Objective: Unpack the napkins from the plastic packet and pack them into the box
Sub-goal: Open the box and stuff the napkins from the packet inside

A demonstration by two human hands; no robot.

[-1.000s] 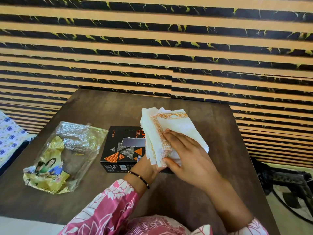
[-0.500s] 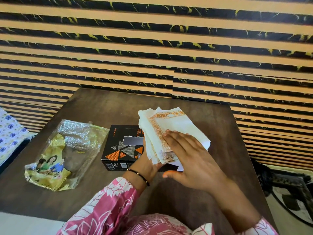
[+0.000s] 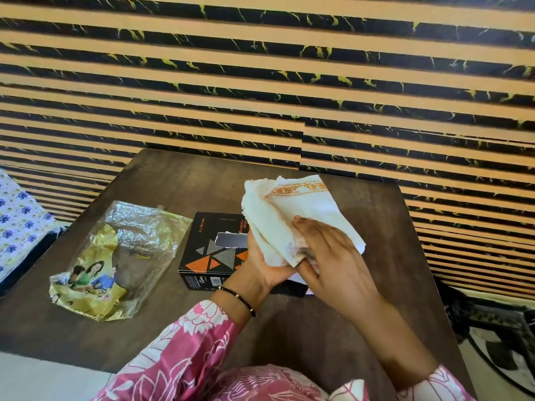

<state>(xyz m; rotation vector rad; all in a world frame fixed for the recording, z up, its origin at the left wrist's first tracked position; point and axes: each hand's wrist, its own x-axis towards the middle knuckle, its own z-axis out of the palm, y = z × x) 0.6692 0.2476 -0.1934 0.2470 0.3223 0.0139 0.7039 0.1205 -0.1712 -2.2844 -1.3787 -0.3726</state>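
A stack of white napkins (image 3: 292, 209) with an orange patterned border is held tilted above the right part of a black box (image 3: 208, 250) with orange and grey triangles. My left hand (image 3: 260, 267) supports the stack from below. My right hand (image 3: 330, 253) lies on top, thumb hooked under the stack's near edge. The plastic packet (image 3: 115, 256), clear and yellow with a printed picture, lies flat and looks emptied, to the left of the box. The box's right side is hidden by my hands and the napkins.
Everything rests on a dark brown wooden table (image 3: 179, 186) set against a striped black and tan wall (image 3: 260, 82). A blue-flowered cloth (image 3: 17, 215) lies off the table's left edge. Dark objects sit on the floor at the right (image 3: 498, 328).
The napkin stack has shifted slightly up and away from me. My right hand's thumb has slid under the near edge of the stack, and my left hand shows more beneath it.
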